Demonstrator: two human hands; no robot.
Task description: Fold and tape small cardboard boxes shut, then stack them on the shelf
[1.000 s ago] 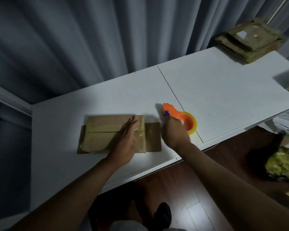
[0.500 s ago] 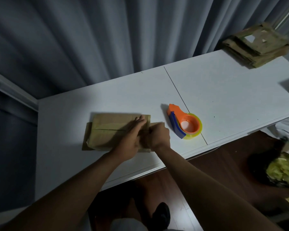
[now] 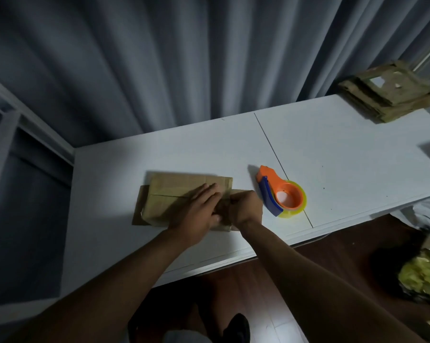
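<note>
I see grey pleated curtains (image 3: 159, 58) filling the upper half of the frame, soft vertical folds, dim. Below them a smooth white table (image 3: 333, 157) runs across the middle, a thin seam crossing it; its right end is cut off by the frame edge. At the upper right lies a stack of flattened cardboard (image 3: 387, 91), worn and rough, its far corner blurred. The small cardboard box (image 3: 176, 191) sits flat at centre left of the frame on the table, tan, rectangular, flaps closed along a seam, an end flap sticking out at its left; its right end is hidden under both hands. My left hand (image 3: 196, 214) lies on the box top with fingers straight, pressing. My right hand (image 3: 246, 209) is curled at the box's right end, apparently pinching the flap there, though I cannot see the fingertips. Just right, an orange tape dispenser (image 3: 282, 198) with a blue blade guard lies on its side.
</note>
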